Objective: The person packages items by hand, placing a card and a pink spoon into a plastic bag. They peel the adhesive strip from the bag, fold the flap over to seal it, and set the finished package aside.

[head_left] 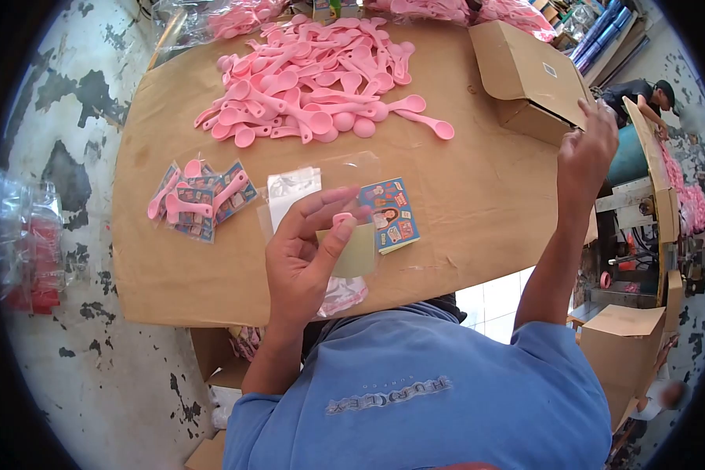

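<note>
My left hand (298,254) is above the near part of the table, thumb and fingers closed on a pink spoon (342,218), of which only a small end shows. A pale yellow card (348,252) hangs beside the thumb in the same grip. Just behind this hand lie white-topped clear plastic bags (294,186) and a stack of blue printed cards (395,215). My right hand (591,145) is raised by the near right corner of a cardboard box (529,78), its fingers stretched upward and apart, with nothing visible in them.
A large heap of pink spoons (313,82) covers the back of the brown-covered table (470,180). To the left are several bagged spoons with cards (196,200). A crumpled plastic bag (343,296) lies at the near edge. Another person (642,98) works at the far right.
</note>
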The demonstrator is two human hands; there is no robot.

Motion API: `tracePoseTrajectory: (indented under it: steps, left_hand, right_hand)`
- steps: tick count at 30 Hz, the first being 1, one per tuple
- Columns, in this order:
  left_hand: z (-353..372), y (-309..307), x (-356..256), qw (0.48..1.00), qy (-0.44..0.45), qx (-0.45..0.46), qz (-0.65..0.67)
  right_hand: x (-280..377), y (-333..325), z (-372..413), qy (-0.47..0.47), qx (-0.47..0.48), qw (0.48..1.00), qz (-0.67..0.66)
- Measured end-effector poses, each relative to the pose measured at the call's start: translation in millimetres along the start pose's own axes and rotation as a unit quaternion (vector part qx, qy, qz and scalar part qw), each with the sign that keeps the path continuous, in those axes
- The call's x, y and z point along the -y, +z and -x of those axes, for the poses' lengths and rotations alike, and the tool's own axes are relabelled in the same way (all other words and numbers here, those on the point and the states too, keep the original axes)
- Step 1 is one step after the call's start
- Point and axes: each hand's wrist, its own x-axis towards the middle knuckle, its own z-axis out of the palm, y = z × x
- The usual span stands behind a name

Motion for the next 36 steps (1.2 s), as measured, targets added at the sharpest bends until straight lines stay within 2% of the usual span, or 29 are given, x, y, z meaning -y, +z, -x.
tracePoseTrajectory:
  steps: [1, 4, 5, 6, 7, 10, 13, 16, 22, 25, 28, 31, 34, 36]
  left_hand:
    - [-2.1, 1.0, 1.8, 1.000, 0.014, -0.008, -0.003]
    - [-7.2, 4.4, 6.9, 1.000, 0.011, -0.009, -0.012]
    - [-9.3, 5.7, 6.6, 1.000, 0.009, -0.002, -0.014]
    - [-11.0, 7.2, 6.1, 1.000, 0.007, 0.004, -0.016]
    - [-11.9, 8.0, 5.6, 1.000, 0.005, 0.010, -0.017]
    - [-14.7, 11.0, 4.5, 1.000, -0.015, 0.013, -0.004]
    - [-14.8, 11.7, 8.2, 1.000, 0.007, 0.001, -0.004]
    - [-13.6, 4.4, 6.6, 1.000, -0.004, 0.008, 0.000]
    - [-13.9, -0.3, 2.1, 1.000, 0.001, -0.012, 0.012]
    - [-12.3, -3.7, 2.9, 0.999, 0.041, 0.007, -0.034]
    - [-7.3, -8.2, -0.8, 0.998, 0.050, 0.021, -0.026]
    - [-9.5, -18.8, 12.0, 0.989, 0.120, 0.045, -0.067]
    - [-7.2, -26.8, 11.0, 0.989, 0.122, 0.071, -0.051]
    - [-8.3, -24.6, 8.6, 0.990, 0.127, 0.068, 0.002]
  right_hand:
    - [15.0, -3.5, 2.9, 0.008, -0.084, 0.991, -0.100]
    - [51.4, -13.1, 22.0, -0.090, -0.114, 0.987, -0.074]
    - [57.3, -4.1, 33.6, -0.066, -0.024, 0.970, -0.233]
    - [65.3, 6.2, 45.5, -0.043, 0.066, 0.919, -0.386]
    - [85.9, 5.9, 57.2, 0.023, 0.174, 0.848, -0.500]
    - [123.2, 14.5, 81.8, 0.040, 0.322, 0.726, -0.606]
    - [141.4, 22.9, 90.6, 0.101, 0.352, 0.661, -0.655]
    - [146.4, 32.6, 92.6, 0.135, 0.359, 0.624, -0.681]
    - [147.1, 26.6, 85.5, 0.156, 0.352, 0.577, -0.720]
    - [147.1, 23.5, 83.8, 0.127, 0.331, 0.573, -0.738]
    - [137.4, 30.6, 83.8, 0.048, 0.343, 0.576, -0.741]
    - [139.9, 29.6, 84.7, 0.064, 0.343, 0.566, -0.747]
    - [142.3, 29.4, 81.4, 0.046, 0.354, 0.550, -0.755]
    - [145.9, 27.7, 79.1, 0.038, 0.354, 0.558, -0.750]
